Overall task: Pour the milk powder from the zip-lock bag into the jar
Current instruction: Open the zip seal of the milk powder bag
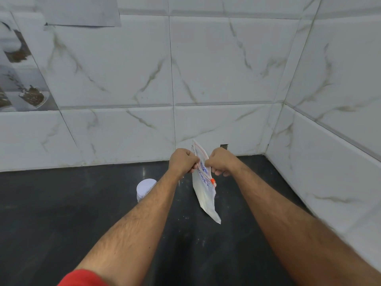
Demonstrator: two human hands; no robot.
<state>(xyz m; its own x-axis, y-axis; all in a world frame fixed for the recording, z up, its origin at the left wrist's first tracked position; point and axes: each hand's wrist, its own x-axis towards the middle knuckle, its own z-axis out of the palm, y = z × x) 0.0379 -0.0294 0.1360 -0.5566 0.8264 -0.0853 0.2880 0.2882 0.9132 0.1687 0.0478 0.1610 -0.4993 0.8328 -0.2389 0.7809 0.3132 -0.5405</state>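
A clear zip-lock bag [205,195] with blue lettering and an orange slider hangs above the black counter, holding white powder. My left hand [182,161] pinches the bag's top strip on its left side. My right hand [220,162] pinches the same strip on the right side, fingers curled. The two hands sit close together with the bag's mouth between them. A white-lidded jar [145,188] stands on the counter to the left of the bag, partly hidden behind my left forearm.
The black counter [82,213] runs into a corner of white marble-look tiled walls [206,69] at the back and right. A few white powder specks lie on the counter below the bag. A paper sheet [80,11] hangs on the wall at upper left.
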